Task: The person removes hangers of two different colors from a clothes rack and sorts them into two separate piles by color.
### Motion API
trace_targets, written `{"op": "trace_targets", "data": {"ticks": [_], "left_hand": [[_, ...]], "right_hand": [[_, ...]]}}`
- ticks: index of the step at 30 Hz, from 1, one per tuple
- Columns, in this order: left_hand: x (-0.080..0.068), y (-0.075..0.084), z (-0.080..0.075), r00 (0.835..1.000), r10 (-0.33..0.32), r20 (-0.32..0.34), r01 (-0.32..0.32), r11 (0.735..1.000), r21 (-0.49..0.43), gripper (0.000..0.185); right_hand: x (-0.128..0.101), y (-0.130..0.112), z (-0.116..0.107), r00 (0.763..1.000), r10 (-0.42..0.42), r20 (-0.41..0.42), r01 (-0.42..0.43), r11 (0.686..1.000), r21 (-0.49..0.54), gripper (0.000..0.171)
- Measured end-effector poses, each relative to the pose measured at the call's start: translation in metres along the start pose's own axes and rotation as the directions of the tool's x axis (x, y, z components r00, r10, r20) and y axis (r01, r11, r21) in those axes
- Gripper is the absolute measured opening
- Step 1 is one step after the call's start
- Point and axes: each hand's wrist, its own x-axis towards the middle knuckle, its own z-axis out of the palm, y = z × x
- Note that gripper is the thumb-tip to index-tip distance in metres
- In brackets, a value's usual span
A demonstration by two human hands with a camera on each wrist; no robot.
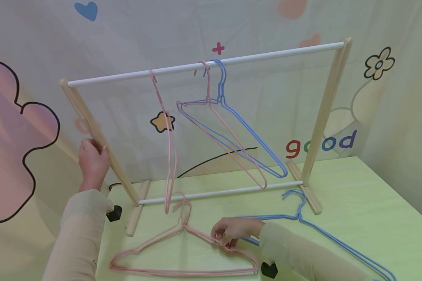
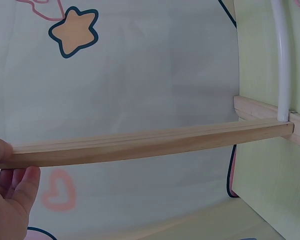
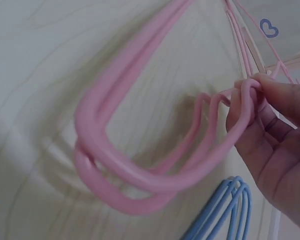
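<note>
My left hand grips the left wooden post of a small hanger rack about midway up. A stack of pink wire hangers lies on the table in front of the rack. At its right shoulder my right hand pinches pink wire between thumb and fingers, near the notch. In the right wrist view the pinched pink hanger is raised a little off the others at that spot; whether more than one is held I cannot tell. Blue hangers lie just right of that hand, partly behind it.
On the rack's white top bar hang a pink hanger at left and, near the middle, another pink hanger beside blue hangers. A white lower bar joins the posts. Behind stands a printed curtain.
</note>
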Motion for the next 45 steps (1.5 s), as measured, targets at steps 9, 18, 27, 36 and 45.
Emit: {"op": "trace_targets", "data": {"ticks": [9, 18, 27, 36, 45], "left_hand": [[-0.001, 0.000, 0.000, 1.000, -0.002, 0.007, 0.002, 1.000, -0.006, 0.029], [0.000, 0.000, 0.000, 1.000, -0.009, 0.008, 0.009, 1.000, 0.001, 0.029], [0.000, 0.000, 0.001, 1.000, 0.001, 0.002, -0.001, 1.000, -0.005, 0.027], [0.000, 0.001, -0.001, 1.000, -0.003, 0.002, 0.003, 1.000, -0.001, 0.026], [-0.002, 0.002, -0.001, 1.000, 0.010, 0.004, -0.010, 1.000, -0.018, 0.024]], "right_hand": [[0.007, 0.012, 0.005, 0.992, 0.026, -0.121, -0.025, 1.000, 0.015, 0.019], [0.009, 0.016, 0.005, 0.974, 0.004, -0.228, 0.001, 1.000, 0.020, 0.011], [-0.004, 0.013, -0.002, 0.971, -0.050, -0.232, 0.029, 0.995, -0.094, 0.006], [-0.021, 0.011, -0.019, 0.961, -0.122, -0.248, 0.107, 0.992, -0.072, 0.006], [-0.051, 0.011, -0.037, 0.890, -0.213, -0.404, 0.202, 0.977, -0.071, 0.009]]}}
